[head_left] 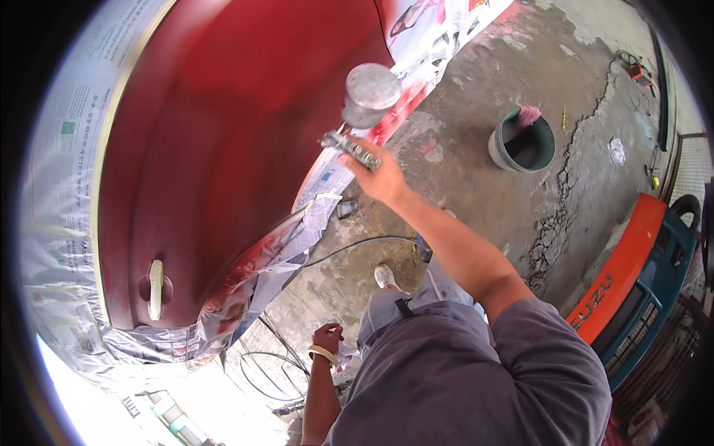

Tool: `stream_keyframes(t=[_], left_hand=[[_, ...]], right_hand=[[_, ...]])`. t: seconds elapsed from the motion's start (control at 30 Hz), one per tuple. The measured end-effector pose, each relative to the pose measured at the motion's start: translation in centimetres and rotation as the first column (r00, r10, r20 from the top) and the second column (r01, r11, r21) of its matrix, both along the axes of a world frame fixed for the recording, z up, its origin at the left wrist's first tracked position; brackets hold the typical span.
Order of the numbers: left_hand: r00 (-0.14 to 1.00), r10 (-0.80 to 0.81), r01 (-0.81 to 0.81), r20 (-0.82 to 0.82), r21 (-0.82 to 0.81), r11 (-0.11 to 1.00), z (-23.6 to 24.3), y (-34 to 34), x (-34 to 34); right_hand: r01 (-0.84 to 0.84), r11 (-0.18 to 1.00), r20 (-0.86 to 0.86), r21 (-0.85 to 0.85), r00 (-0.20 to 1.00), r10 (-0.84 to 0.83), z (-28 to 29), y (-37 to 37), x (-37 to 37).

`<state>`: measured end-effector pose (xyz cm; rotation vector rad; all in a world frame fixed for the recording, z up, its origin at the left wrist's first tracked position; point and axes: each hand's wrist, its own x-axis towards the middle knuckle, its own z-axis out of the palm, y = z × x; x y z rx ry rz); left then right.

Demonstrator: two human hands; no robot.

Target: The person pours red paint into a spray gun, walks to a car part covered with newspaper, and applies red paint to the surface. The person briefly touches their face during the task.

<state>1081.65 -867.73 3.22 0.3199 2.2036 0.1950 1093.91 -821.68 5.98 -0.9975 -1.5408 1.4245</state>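
My right hand (378, 175) is closed around the handle of a metal spray gun (351, 149). The gun's round grey paint cup (370, 93) sits on top, and its nozzle faces a red vehicle panel (201, 141), a short gap away. The panel is brighter red at the top and darker maroon lower down. Its door handle (155, 290) is wrapped in pale tape. Low by my left thigh, my left hand (327, 338) is closed on a crumpled whitish-pink rag (345, 357), partly hidden. A cream ring like a tape roll (323, 353) circles that wrist.
Masking newspaper (327, 178) and plastic sheeting (63, 245) edge the panel. A dark hose (364, 241) trails across the floor near my feet. On the right stand a bucket (500, 149) with a pink cloth on its rim and an orange panel (621, 267). The concrete is cracked.
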Motion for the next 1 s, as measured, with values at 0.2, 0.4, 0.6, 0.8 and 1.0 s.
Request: stream_keyframes(t=[0.2,0.4,0.6,0.8,1.0], left_hand=[[0.995,-0.093,0.092,-0.039,-0.015,0.996,-0.1,1.1,2.1],[0.999,-0.036,0.034,-0.037,-0.043,0.999,0.8,1.7,3.1],[0.999,-0.004,0.002,-0.032,-0.055,0.998,1.3,1.8,3.2],[0.996,-0.083,0.080,-0.044,-0.065,0.995,1.5,2.0,3.2],[0.996,-0.082,0.079,-0.041,-0.070,0.994,2.7,2.8,3.4]], right_hand=[[0.127,0.991,-0.079,-0.042,0.988,-0.130,-0.5,7.6,2.4],[0.219,0.975,-0.038,-0.039,0.975,-0.220,-0.8,14.1,5.4],[0.387,0.920,0.042,0.056,0.920,-0.389,-1.1,19.3,7.6],[0.306,0.952,0.005,0.021,0.952,-0.306,-2.1,20.0,7.1],[0.078,0.995,0.007,-0.055,0.997,-0.077,-0.8,14.3,5.8]])
